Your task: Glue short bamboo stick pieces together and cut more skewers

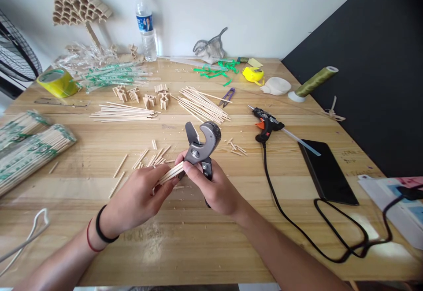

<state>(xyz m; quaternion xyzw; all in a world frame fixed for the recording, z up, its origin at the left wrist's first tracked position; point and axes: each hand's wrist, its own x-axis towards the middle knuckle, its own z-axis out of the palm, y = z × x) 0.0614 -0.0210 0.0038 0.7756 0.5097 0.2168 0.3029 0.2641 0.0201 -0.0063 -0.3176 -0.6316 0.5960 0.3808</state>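
My left hand (140,194) is closed round a small bundle of thin wooden sticks (172,173) that points up and to the right. A black ratchet cutter (202,147) is gripped in my right hand (216,189), its curved jaws apart and facing away from me. The right thumb lies against the ends of the held sticks, beside the cutter's pivot. Short cut sticks (159,155) lie scattered behind my left hand, and a few more pieces (238,149) are right of the cutter. Two piles of long sticks (125,113) (203,104) lie farther back.
A glue gun (268,123) with a black cable and a black phone-like slab (328,172) are at the right. Bagged sticks (36,158) and yellow tape (57,83) lie left. Small stick assemblies (149,101), a bottle (145,26) and a yellow tape measure (253,75) stand toward the back.
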